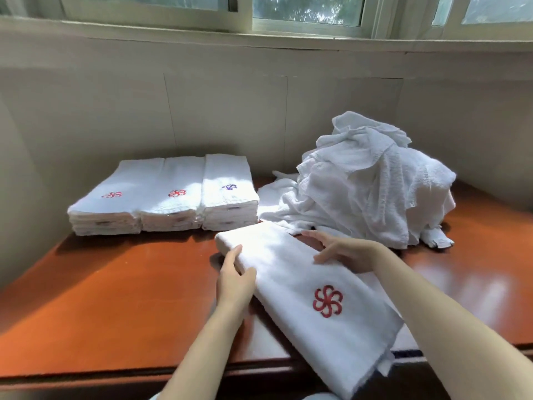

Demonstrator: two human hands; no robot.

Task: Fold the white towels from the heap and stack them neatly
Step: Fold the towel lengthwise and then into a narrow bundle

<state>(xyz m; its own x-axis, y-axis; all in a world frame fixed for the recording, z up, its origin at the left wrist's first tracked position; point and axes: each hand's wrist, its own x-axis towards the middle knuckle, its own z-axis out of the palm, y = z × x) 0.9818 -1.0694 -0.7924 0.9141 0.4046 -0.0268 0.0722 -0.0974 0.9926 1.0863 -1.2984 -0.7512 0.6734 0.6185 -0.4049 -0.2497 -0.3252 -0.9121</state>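
Observation:
A long folded white towel (pixel 291 272) with a red flower emblem lies diagonally on the brown table (pixel 121 295), its near end hanging over the front edge. My left hand (pixel 235 275) grips its left edge, thumb on top. My right hand (pixel 343 251) rests on its right edge with fingers spread. A heap of crumpled white towels (pixel 372 183) sits at the back right. Three side-by-side stacks of folded towels (pixel 164 197) stand at the back left.
A pale wall runs behind the table, with a window sill and window (pixel 305 13) above. Bare brown tabletop stretches left of my hands and right of the heap. The table's front edge (pixel 115 373) is near me.

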